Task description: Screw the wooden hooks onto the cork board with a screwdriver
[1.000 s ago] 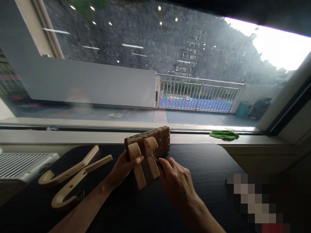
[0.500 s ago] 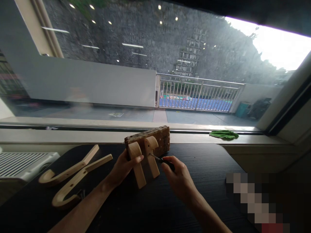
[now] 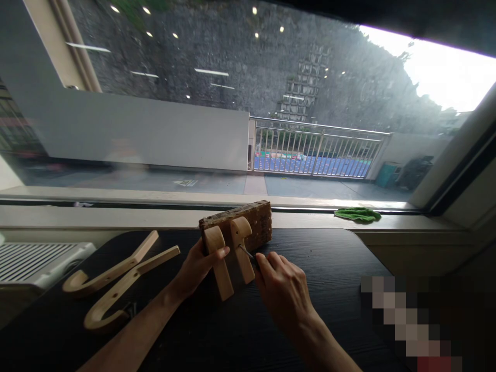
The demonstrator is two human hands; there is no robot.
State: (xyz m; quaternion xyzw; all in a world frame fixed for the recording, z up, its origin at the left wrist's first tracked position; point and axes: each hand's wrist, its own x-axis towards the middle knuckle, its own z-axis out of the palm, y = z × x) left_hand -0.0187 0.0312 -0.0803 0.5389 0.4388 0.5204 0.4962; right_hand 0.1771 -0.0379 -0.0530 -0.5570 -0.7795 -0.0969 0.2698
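Note:
My left hand [image 3: 201,266] grips a thick, dark brown wooden board [image 3: 260,225] at its left end, tilted up above the table. Its thumb presses on a pale wooden hook [image 3: 222,281] against the board's face. A second pale hook [image 3: 245,266] stands beside it on the board, with a hole near its curved top. My right hand [image 3: 284,287] is closed around a screwdriver [image 3: 247,252], whose handle is mostly hidden by the fingers. The metal shaft's tip meets the second hook at about its middle; the screw there is too small to make out.
Two more J-shaped wooden hooks [image 3: 155,262] lie on the black table [image 3: 325,299] at the left. Small metal pieces, perhaps screws [image 3: 132,309], lie by my left forearm. A green cloth [image 3: 358,214] rests on the windowsill [image 3: 306,221]. A white slatted unit [image 3: 46,261] stands at the left.
My right hand has rolled over on the screwdriver, so its back now faces up and more of the handle is covered. The board, the hooks and my left hand have barely moved.

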